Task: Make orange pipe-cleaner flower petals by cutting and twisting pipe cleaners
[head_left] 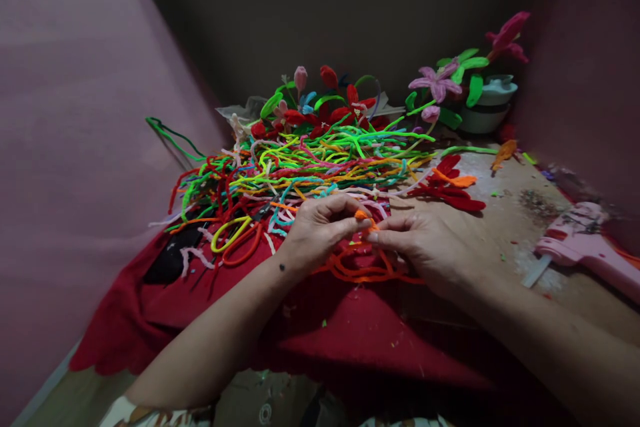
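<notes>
Orange pipe cleaner (364,275) hangs in loops below my two hands, its upper end bunched between my fingertips. My left hand (327,223) pinches the small folded orange tip, thumb against fingers. Close beside it on the right, my right hand (425,243) grips the orange strand just below that tip, thumb and forefinger pressed together. Behind the hands lies a wide heap of pipe cleaners (340,160) in green, yellow, red, pink and orange. A yellow loop (225,235) and a red loop lie left of my left hand.
Finished fuzzy flowers (436,83) stand at the back, near a pale pot (483,119). Red petals (453,197) lie on the brown board (500,213). A pink glue gun (580,237) rests at right. Red cloth (350,333) covers the front; pink walls flank both sides.
</notes>
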A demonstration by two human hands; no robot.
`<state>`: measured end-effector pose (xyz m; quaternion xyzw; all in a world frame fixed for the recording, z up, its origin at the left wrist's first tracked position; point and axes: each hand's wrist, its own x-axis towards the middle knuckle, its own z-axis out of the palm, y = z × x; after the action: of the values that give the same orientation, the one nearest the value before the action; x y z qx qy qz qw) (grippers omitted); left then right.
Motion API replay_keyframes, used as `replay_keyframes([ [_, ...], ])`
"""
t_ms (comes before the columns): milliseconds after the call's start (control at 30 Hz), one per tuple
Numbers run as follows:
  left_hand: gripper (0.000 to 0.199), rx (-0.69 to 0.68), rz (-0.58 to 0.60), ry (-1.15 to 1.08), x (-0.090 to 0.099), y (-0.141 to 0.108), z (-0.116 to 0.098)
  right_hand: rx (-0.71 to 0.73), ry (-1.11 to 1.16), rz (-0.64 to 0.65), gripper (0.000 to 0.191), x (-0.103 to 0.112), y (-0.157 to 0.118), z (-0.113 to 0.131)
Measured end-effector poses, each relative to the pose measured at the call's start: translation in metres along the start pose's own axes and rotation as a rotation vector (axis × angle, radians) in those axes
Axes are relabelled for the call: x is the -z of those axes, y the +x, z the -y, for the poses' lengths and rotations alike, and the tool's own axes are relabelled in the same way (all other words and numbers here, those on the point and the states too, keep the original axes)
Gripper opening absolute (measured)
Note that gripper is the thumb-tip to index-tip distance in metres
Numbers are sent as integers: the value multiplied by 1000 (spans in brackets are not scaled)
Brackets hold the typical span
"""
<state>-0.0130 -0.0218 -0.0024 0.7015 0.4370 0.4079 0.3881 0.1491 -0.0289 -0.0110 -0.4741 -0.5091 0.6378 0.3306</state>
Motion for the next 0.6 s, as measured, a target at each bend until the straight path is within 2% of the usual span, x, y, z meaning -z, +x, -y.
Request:
replay_keyframes([
  [100, 7, -165, -104, 193, -4, -6, 1, 1, 25, 0, 25, 0, 0, -1],
  [200, 10, -357, -145, 401, -7, -10, 1, -15, 14, 5, 22, -1, 2, -5],
  [367, 11, -298, -112, 470, -6, -5, 4, 7, -6, -25, 23, -3, 3, -12],
  [533, 14, -486, -120, 635, -7, -7, 11, 52, -33, -60, 23, -5, 2, -15],
  [600, 15, -442, -129, 582, -8, -8, 9, 61, -31, -57, 23, -5, 1, -15],
])
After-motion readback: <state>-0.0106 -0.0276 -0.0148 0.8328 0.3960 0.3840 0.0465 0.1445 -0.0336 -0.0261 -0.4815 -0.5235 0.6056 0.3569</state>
